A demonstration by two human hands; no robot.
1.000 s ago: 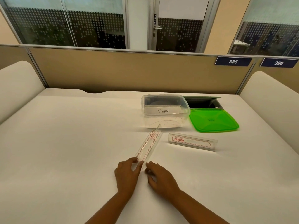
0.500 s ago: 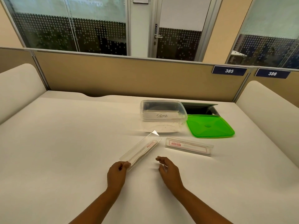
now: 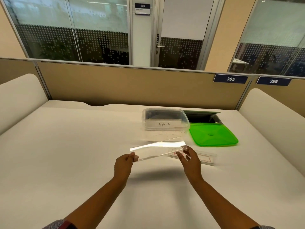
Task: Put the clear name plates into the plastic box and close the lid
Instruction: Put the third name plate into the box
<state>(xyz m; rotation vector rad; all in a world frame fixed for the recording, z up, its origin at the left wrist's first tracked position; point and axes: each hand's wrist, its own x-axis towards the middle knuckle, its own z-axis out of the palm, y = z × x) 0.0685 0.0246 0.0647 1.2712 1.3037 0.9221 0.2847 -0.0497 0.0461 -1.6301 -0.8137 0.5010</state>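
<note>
- The white surface [image 3: 66, 154] carries the plastic box [image 3: 165, 120], far right, open, green lid [image 3: 212, 134] beside it.
- Held name plate [image 3: 158, 150]: above the surface, left hand [image 3: 123, 164] and right hand [image 3: 189, 160] each with grip pinched on an end.
- Risk: slick acrylic could slip from light fingertip pinches.
- Second name plate [image 3: 203, 158] lies behind the right hand.

Clear name plate [image 3: 157, 150] held aloft; second plate [image 3: 203, 158] flat beside open box [image 3: 165, 119].
</note>
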